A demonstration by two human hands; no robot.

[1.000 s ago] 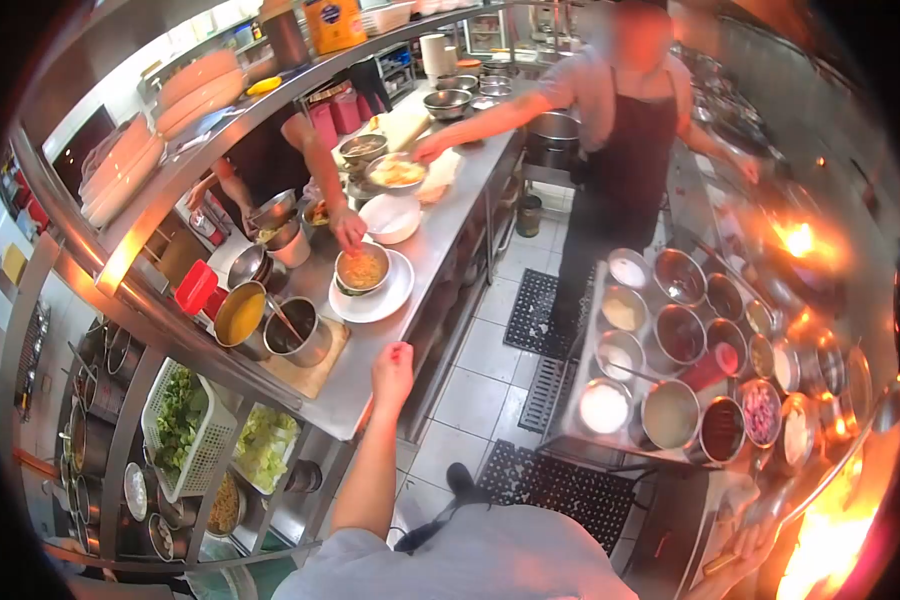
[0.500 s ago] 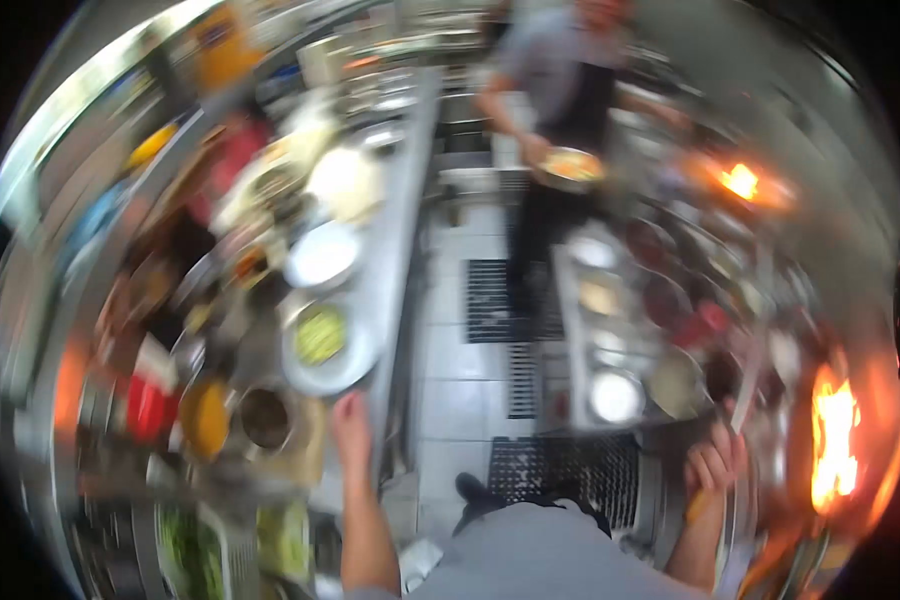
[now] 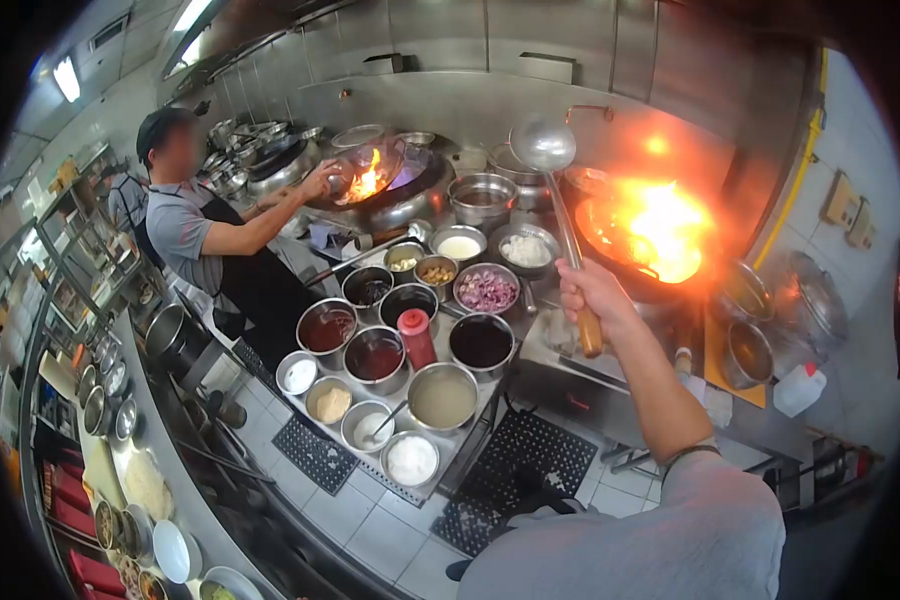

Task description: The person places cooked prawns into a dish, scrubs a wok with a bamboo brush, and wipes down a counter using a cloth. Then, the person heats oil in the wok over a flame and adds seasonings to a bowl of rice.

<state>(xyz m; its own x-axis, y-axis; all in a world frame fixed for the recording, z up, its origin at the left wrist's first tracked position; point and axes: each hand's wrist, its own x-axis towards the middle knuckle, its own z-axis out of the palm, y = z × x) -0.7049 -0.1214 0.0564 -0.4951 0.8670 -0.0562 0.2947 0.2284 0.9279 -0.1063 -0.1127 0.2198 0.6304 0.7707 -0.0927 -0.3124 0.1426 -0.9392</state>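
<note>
My right hand (image 3: 600,292) is closed round the wooden-ended handle of a long metal ladle (image 3: 542,142), its bowl raised above the stove. Just right of the hand, a wok (image 3: 610,245) stands with tall orange flames (image 3: 665,235) in and over it. Below and left of the ladle are a pot of chopped purple onion (image 3: 487,289), a bowl of white stuff (image 3: 526,250) and a pot of dark sauce (image 3: 481,341). My left hand is out of the frame.
A co-worker (image 3: 210,225) in a dark apron holds a flaming wok (image 3: 375,170) at the back left. Sauce pots and a red squeeze bottle (image 3: 416,338) crowd the middle table. A counter (image 3: 195,490) with bowls runs along the lower left. Black mats (image 3: 515,470) lie on the floor.
The view has swung right, from the plating counter to the stove. My left hand has left the frame. My right hand and the ladle are now raised in full view. The co-worker is at a flaming wok.
</note>
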